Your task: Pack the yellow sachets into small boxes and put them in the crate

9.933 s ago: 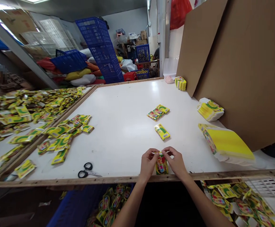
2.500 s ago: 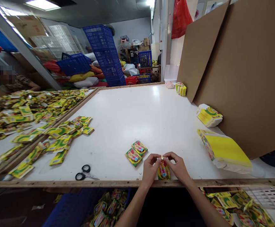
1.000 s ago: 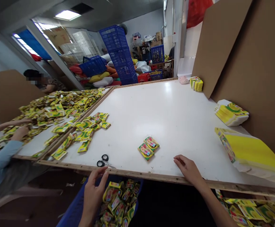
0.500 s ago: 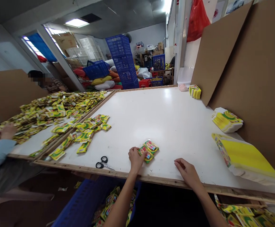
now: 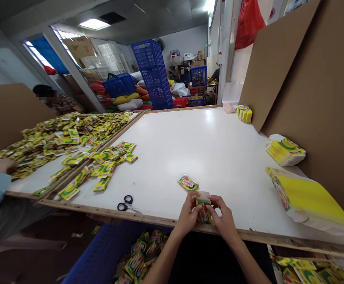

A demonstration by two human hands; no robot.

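Close to the table's front edge, my left hand point(image 5: 189, 213) and my right hand point(image 5: 223, 217) both grip one small yellow-green printed packet point(image 5: 203, 213). It is held between thumbs and fingers, with a whitish flap point(image 5: 203, 194) showing at its top. Just beyond my hands, a similar packet point(image 5: 187, 182) lies flat on the white table point(image 5: 166, 157). Black-handled scissors point(image 5: 128, 202) rest to the left near the front edge.
Loose packets point(image 5: 105, 167) lie at the table's left; a large heap point(image 5: 65, 134) covers the neighbouring table, where a co-worker's hand point(image 5: 4, 165) reaches. Yellow card stacks point(image 5: 311, 197) line the right side by cardboard sheets point(image 5: 316, 98). A blue crate point(image 5: 100, 252) with packets stands below.
My left hand has brought one packet right and nearer the table edge, leaving the other on the table. My right hand has moved left and taken hold of the same packet.
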